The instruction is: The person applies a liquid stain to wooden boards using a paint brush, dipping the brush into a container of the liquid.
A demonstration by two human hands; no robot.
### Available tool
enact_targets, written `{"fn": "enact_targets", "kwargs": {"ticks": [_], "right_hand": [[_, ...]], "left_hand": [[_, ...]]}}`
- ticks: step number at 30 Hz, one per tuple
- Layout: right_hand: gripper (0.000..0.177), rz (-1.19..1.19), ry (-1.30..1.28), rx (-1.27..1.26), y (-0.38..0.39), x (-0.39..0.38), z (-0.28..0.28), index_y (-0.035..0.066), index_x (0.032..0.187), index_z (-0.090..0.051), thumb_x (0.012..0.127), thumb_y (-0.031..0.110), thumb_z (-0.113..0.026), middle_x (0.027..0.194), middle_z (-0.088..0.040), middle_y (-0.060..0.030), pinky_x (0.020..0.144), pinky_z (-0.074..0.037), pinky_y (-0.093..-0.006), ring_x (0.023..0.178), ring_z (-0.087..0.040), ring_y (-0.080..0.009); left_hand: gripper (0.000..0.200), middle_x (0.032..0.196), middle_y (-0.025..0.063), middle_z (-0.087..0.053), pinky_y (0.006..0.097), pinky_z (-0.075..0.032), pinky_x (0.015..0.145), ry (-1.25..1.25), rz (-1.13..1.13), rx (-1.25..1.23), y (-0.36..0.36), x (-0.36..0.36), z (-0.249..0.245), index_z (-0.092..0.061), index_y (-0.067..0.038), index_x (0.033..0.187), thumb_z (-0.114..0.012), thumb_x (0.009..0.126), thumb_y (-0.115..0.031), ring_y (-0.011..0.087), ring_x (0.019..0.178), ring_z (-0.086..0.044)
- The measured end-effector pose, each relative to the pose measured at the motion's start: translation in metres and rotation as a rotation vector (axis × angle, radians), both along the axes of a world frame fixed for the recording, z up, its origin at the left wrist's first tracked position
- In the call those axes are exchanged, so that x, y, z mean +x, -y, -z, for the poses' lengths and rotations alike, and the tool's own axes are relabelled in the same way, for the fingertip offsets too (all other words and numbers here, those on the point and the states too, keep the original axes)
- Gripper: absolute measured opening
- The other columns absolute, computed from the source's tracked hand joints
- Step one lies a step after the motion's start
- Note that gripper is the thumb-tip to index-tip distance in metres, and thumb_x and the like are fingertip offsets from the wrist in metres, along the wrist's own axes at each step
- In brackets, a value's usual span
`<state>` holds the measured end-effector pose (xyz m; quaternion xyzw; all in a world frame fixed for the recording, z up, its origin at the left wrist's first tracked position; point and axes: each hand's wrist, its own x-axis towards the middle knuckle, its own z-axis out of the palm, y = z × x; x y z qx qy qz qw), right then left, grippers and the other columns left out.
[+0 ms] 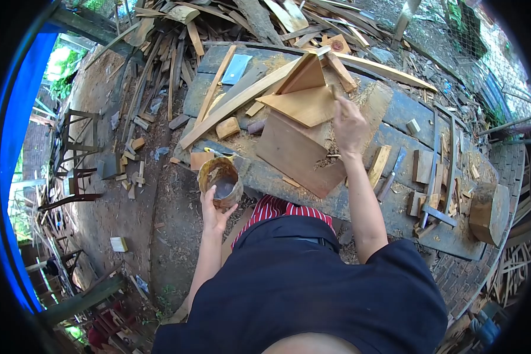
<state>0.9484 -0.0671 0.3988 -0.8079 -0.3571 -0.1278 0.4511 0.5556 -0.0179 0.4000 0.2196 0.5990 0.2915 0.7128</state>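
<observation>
My left hand [213, 213] is wrapped round a stained, open-topped pot [233, 194], tilted so that its inside shows, with something greyish at the bottom. My right hand [349, 127] is closed at the right edge of an angled wooden piece [301, 105] made of joined boards. A short, thin thing juts up from those fingers against the wood; its kind is too small to make out. Under the wooden piece lies a flat brown board [289, 154] with shavings on it.
The workbench [251, 183] carries a long wooden strip [239, 105], a chisel-like tool [392, 174], a hammer-like metal tool [438, 216] and a thick wood block [488, 212]. Scrap wood [218, 26] is heaped behind it. Offcuts litter the ground at the left.
</observation>
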Motion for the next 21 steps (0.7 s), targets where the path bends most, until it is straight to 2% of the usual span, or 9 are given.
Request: {"fn": "enact_targets", "kwargs": {"ticks": [3, 5, 6, 9, 11, 13, 15, 19, 21], "right_hand": [[0.015, -0.292, 0.109, -0.098, -0.013, -0.043, 0.007, 0.007, 0.09, -0.071, 0.092, 0.02, -0.063, 0.089, -0.072, -0.0119, 0.062, -0.057, -0.0318, 0.075, -0.07, -0.0233], [0.012, -0.477, -0.216, 0.03, -0.02, -0.083, 0.002, 0.01, 0.091, -0.072, 0.091, 0.019, -0.064, 0.083, -0.072, -0.0093, 0.063, -0.055, -0.0297, 0.068, -0.069, -0.0214], [0.012, -0.476, -0.215, 0.032, -0.021, -0.092, -0.003, 0.01, 0.091, -0.072, 0.091, 0.019, -0.064, 0.083, -0.072, -0.0093, 0.063, -0.055, -0.0297, 0.068, -0.069, -0.0214], [0.027, -0.557, -0.476, 0.047, -0.024, -0.092, -0.022, 0.003, 0.076, -0.063, 0.093, 0.024, -0.06, 0.076, -0.067, -0.0138, 0.063, -0.053, -0.0332, 0.069, -0.066, -0.0241], [0.027, -0.405, -0.216, 0.204, -0.031, -0.058, -0.026, 0.002, 0.078, -0.061, 0.096, 0.023, -0.057, 0.077, -0.063, -0.014, 0.064, -0.049, -0.0352, 0.069, -0.061, -0.0246], [0.023, -0.284, -0.442, 0.188, -0.04, -0.02, -0.039, 0.0, 0.085, -0.058, 0.097, 0.019, -0.053, 0.081, -0.059, -0.0139, 0.069, -0.046, -0.0378, 0.075, -0.057, -0.026], [0.024, -0.075, -0.271, 0.264, -0.058, 0.02, -0.043, -0.001, 0.098, -0.062, 0.095, 0.022, -0.058, 0.087, -0.061, -0.0157, 0.077, -0.048, -0.0393, 0.085, -0.06, -0.0283], [0.038, -0.113, -0.11, 0.03, -0.096, 0.078, 0.001, -0.001, 0.111, -0.063, 0.088, 0.029, -0.069, 0.097, -0.062, -0.0185, 0.087, -0.048, -0.0397, 0.097, -0.061, -0.0312], [0.054, -0.536, -0.322, -0.092, -0.113, 0.097, 0.031, 0.001, 0.116, -0.062, 0.076, 0.033, -0.079, 0.101, -0.064, -0.0179, 0.091, -0.047, -0.0383, 0.103, -0.062, -0.0315]], "left_hand": [[0.075, 0.145, 0.013, -0.033, 0.0581, -0.04, 0.102, -0.027, 0.04, -0.04, 0.003, -0.001, 0.0, -0.029, -0.017, 0.144, -0.065, 0.084, -0.046, 0.0326, 0.133, -0.037], [0.075, 0.145, 0.013, -0.033, 0.0582, -0.039, 0.103, -0.016, 0.049, -0.051, 0.003, -0.001, 0.002, -0.029, -0.017, 0.144, -0.065, 0.084, -0.046, 0.033, 0.134, -0.037], [0.075, 0.145, 0.013, -0.032, 0.0583, -0.039, 0.103, -0.004, 0.046, -0.062, 0.003, 0.001, 0.001, -0.029, -0.017, 0.144, -0.065, 0.084, -0.046, 0.0334, 0.134, -0.036], [0.075, 0.146, 0.0129, -0.031, 0.0586, -0.039, 0.103, -0.008, 0.024, -0.016, 0.001, 0.005, -0.004, -0.028, -0.019, 0.144, -0.065, 0.084, -0.046, 0.0348, 0.134, -0.036], [0.073, 0.145, 0.0124, -0.031, 0.0596, -0.041, 0.099, 0.001, 0.008, 0.006, -0.001, 0.003, -0.004, -0.027, -0.022, 0.142, -0.066, 0.084, -0.044, 0.0361, 0.132, -0.037], [0.072, 0.143, 0.0118, -0.03, 0.0607, -0.044, 0.095, 0.012, 0.0, 0.027, 0.002, -0.001, -0.004, -0.027, -0.024, 0.141, -0.066, 0.083, -0.042, 0.0374, 0.13, -0.038], [0.073, 0.143, 0.0117, -0.03, 0.0603, -0.044, 0.094, 0.01, -0.014, 0.01, 0.003, -0.004, -0.002, -0.026, -0.024, 0.141, -0.066, 0.083, -0.042, 0.0373, 0.129, -0.038], [0.073, 0.143, 0.0117, -0.03, 0.0606, -0.044, 0.094, 0.003, -0.03, 0.012, 0.011, -0.01, -0.001, -0.026, -0.024, 0.142, -0.066, 0.083, -0.041, 0.0375, 0.129, -0.039], [0.069, 0.146, 0.0111, -0.031, 0.0584, -0.041, 0.101, 0.005, -0.045, -0.015, 0.014, -0.012, -0.004, -0.031, -0.024, 0.14, -0.065, 0.084, -0.046, 0.0343, 0.133, -0.036]]}}
